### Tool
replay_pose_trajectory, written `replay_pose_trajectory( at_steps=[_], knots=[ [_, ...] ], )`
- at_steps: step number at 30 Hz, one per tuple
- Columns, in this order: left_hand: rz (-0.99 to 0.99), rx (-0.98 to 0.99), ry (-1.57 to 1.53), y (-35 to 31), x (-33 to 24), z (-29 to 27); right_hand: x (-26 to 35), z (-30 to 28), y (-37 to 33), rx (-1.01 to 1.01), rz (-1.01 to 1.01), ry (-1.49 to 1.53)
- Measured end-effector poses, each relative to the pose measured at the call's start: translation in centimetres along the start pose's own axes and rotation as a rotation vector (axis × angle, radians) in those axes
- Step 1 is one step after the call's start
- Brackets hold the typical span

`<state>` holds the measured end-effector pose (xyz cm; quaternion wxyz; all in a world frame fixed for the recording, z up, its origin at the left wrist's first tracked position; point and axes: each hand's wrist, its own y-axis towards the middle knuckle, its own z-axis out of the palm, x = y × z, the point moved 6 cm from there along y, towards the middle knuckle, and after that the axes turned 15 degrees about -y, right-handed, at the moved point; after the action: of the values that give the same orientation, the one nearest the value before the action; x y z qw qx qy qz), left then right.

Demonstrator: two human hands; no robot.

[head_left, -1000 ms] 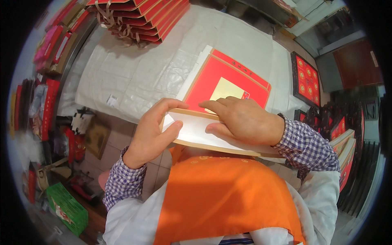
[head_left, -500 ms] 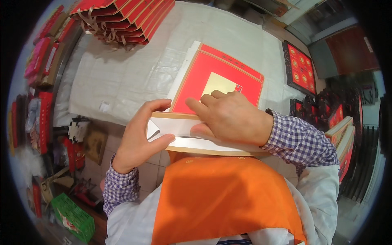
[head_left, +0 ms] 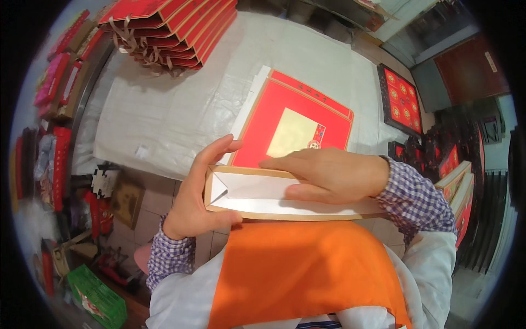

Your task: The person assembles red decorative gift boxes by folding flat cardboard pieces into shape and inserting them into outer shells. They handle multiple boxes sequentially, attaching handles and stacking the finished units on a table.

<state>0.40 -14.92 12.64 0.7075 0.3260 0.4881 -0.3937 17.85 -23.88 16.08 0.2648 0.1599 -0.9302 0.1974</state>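
Observation:
A paper bag (head_left: 263,204) lies across in front of me, its long white inner opening with brown edges facing up. A triangular white fold (head_left: 218,187) shows at its left end. My left hand (head_left: 192,205) grips that end, thumb at the near edge and fingers round the far side. My right hand (head_left: 342,176) holds the far edge, thumb against the white inside and fingers stretched over the far side. Just beyond the bag lies a flat red printed sheet (head_left: 257,129) with a pale gold square and a white flap along its left.
A stack of red bags (head_left: 181,33) with ribbon handles stands at the far left of the covered table (head_left: 164,109). A dark tray with red squares (head_left: 402,98) is at the far right. Boxes (head_left: 460,189) stand at the right; a green basket (head_left: 96,296) sits low left.
My left thumb has shifted from the white inside to the bag's near edge. My right hand has slid to the right along the bag, its fingers now straighter.

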Motion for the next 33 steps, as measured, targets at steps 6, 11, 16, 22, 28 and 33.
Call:
replay_pose_trajectory(
  at_steps=[6,11,16,22,28,33],
  knots=[
    [0.391,-0.014,0.385,-1.5,0.3,0.0,1.5,-1.6,-2.1,-0.109,-0.044,-0.171],
    [0.668,-0.129,0.743,-3.1,0.0,-0.1,2.9,-1.1,-2.7,-0.159,-0.023,-0.388],
    [0.708,-0.121,0.885,-3.8,-0.1,0.2,2.5,-0.4,-3.0,-0.141,0.006,-0.466],
    [0.633,-0.026,1.065,-2.9,-1.0,0.9,2.7,0.1,-2.8,-0.142,-0.015,-0.464],
    [0.588,0.015,1.095,-2.4,-1.4,1.0,2.6,0.3,-2.7,-0.193,-0.018,-0.480],
    [0.611,-0.247,0.766,-3.7,-0.3,-1.2,2.1,-0.2,-3.7,-0.270,0.025,-0.430]
  ],
)
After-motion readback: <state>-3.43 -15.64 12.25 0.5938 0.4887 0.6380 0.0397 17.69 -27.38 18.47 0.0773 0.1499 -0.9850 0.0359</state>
